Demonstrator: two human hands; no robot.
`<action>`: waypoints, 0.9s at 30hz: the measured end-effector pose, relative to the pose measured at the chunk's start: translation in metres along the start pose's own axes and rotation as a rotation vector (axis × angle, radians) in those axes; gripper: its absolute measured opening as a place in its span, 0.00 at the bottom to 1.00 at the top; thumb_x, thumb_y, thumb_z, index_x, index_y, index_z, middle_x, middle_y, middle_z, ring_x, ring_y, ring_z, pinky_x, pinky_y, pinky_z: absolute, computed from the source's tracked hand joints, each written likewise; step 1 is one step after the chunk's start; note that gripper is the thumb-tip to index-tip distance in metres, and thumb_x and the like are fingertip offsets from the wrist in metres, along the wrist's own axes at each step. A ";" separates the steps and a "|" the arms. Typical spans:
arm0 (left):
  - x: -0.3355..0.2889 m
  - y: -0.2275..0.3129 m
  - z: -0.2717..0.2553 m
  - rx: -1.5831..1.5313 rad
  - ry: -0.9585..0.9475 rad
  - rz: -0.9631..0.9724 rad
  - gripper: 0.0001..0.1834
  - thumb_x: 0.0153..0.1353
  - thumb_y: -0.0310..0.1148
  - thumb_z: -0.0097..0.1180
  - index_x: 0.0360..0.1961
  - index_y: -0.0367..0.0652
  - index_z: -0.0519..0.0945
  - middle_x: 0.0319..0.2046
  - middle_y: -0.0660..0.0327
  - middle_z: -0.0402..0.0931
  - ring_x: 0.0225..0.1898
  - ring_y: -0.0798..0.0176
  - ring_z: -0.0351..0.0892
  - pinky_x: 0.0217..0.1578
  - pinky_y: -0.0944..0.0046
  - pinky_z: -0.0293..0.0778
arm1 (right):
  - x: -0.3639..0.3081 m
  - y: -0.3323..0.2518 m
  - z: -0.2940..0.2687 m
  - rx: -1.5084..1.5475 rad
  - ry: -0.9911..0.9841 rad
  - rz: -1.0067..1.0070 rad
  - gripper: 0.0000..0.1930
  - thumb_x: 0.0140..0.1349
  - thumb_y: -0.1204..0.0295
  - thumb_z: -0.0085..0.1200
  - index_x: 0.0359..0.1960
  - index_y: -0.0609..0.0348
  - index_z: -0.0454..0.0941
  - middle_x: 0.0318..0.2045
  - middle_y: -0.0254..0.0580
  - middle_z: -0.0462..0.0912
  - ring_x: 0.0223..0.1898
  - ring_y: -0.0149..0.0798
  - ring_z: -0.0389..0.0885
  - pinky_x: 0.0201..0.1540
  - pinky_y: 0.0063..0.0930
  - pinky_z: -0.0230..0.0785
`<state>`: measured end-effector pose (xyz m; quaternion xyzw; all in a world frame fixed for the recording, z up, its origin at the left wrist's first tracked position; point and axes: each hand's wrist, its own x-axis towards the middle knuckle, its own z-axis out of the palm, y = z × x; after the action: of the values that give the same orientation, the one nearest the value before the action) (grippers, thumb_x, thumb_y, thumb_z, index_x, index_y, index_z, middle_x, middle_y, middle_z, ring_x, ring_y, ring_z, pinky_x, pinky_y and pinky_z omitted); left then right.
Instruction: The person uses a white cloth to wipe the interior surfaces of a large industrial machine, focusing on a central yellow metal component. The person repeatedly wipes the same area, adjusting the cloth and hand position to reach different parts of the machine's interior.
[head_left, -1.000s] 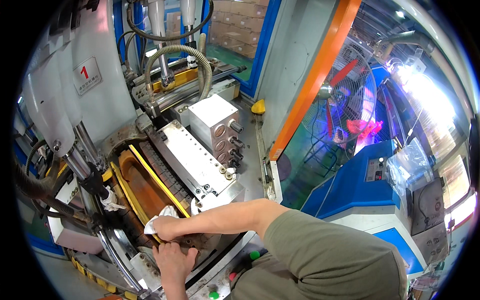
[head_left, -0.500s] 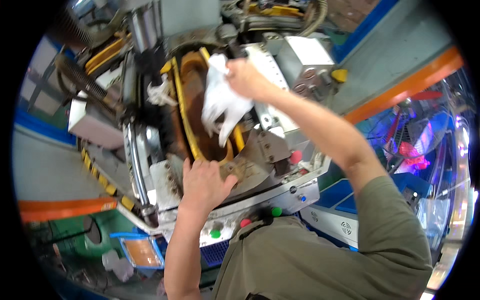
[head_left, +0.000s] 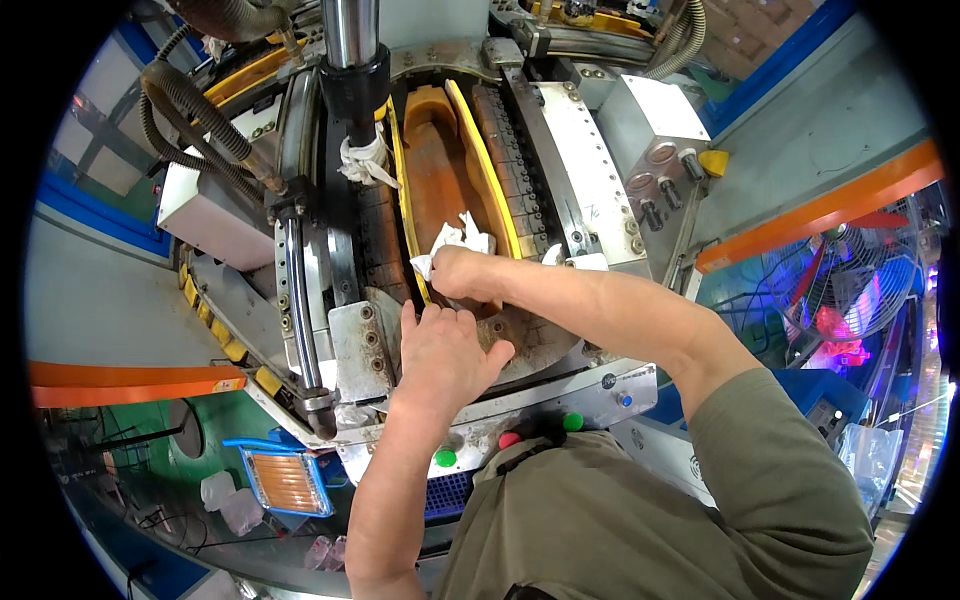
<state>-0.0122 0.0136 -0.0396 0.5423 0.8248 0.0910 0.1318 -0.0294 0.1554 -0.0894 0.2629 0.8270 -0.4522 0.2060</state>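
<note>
My right hand [head_left: 462, 274] is closed around a crumpled white cloth [head_left: 462, 236], low in the near end of a long, rust-brown trough [head_left: 437, 175] in the machine. Yellow padded strips [head_left: 487, 172] run along both sides of that trough. My left hand [head_left: 447, 352] lies palm down on the machine's near end, fingers stretched toward the trough and thumb spread out, holding nothing. The right hand's fingertips and part of the cloth are hidden by the hand itself.
A vertical metal cylinder [head_left: 350, 60] stands left of the trough, with another white cloth [head_left: 366, 160] tied at its lower end. Green push buttons [head_left: 445, 458] sit along the front panel. A grey box with knobs [head_left: 660, 140] stands at right, a caged fan [head_left: 835, 270] beyond it.
My right hand has come down and nearer with the cloth, which hung loose above the trough and is now bunched at its near end. My left hand stays at the near edge.
</note>
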 end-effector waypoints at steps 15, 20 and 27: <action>0.000 -0.019 -0.004 0.007 0.032 0.047 0.26 0.53 0.50 0.56 0.40 0.35 0.78 0.41 0.49 0.78 0.48 0.49 0.74 0.60 0.46 0.59 | 0.096 -0.014 -0.093 0.179 0.760 -0.085 0.14 0.58 0.74 0.46 0.44 0.62 0.79 0.44 0.61 0.79 0.48 0.58 0.77 0.50 0.43 0.71; 0.000 -0.027 0.004 0.151 0.226 -0.029 0.30 0.50 0.45 0.59 0.46 0.28 0.75 0.51 0.46 0.71 0.57 0.47 0.65 0.62 0.45 0.54 | 0.135 -0.023 -0.078 -0.262 0.764 -0.273 0.13 0.56 0.77 0.43 0.41 0.63 0.78 0.35 0.64 0.81 0.43 0.59 0.80 0.47 0.46 0.71; 0.003 -0.025 0.003 0.157 0.078 -0.045 0.36 0.55 0.53 0.53 0.50 0.26 0.74 0.55 0.47 0.69 0.62 0.48 0.59 0.66 0.45 0.47 | 0.102 -0.007 -0.049 0.065 0.444 -0.203 0.19 0.59 0.79 0.41 0.51 0.65 0.75 0.38 0.61 0.82 0.36 0.44 0.83 0.40 0.34 0.76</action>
<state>-0.0340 0.0067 -0.0496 0.5282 0.8459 0.0442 0.0586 -0.1177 0.2193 -0.1195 0.2781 0.8591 -0.4282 -0.0358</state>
